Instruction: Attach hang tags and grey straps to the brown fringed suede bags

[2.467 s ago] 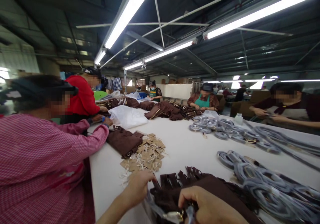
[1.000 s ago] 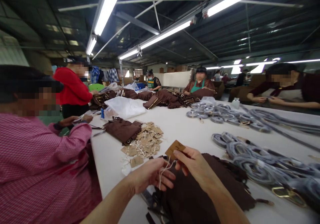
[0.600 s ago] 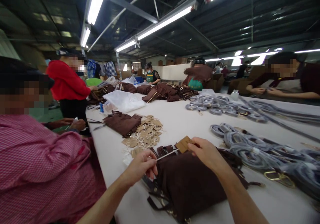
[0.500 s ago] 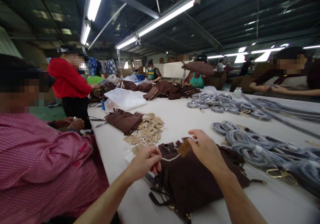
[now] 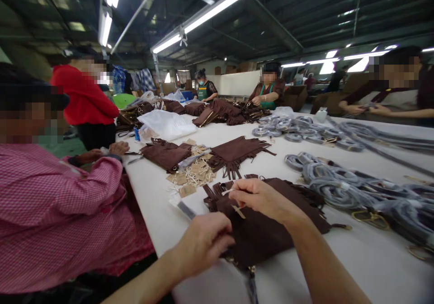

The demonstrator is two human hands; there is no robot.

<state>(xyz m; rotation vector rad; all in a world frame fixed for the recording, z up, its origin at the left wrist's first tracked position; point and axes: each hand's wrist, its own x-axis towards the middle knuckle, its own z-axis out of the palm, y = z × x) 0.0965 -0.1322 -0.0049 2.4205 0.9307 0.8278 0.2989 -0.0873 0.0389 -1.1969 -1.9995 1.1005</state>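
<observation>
Over a dark brown fringed bag [image 5: 267, 227], my right hand [image 5: 261, 200] pinches the white string of a tan hang tag [image 5: 239, 212], which dangles below the fingers. My left hand [image 5: 206, 238] is at the bag's left edge, its fingers curled together; whatever they grip is hidden and a little blurred. Metal clasps and a strap show along the bag's near edge. Just beyond lies a heap of hang tags [image 5: 196, 170] with white strings.
Brown bags [image 5: 166, 154] and another fringed bag [image 5: 237, 152] lie beyond on the white table [image 5: 369, 259]. Wrapped grey straps [image 5: 334, 186] with gold hooks spread on the right. A person in a pink checked sleeve [image 5: 64, 213] sits close on my left; other people stand around the table.
My right hand has moved left and taken the tag's string; my left hand has dropped down toward me, off the string. A fringed brown bag now lies beside the tag heap.
</observation>
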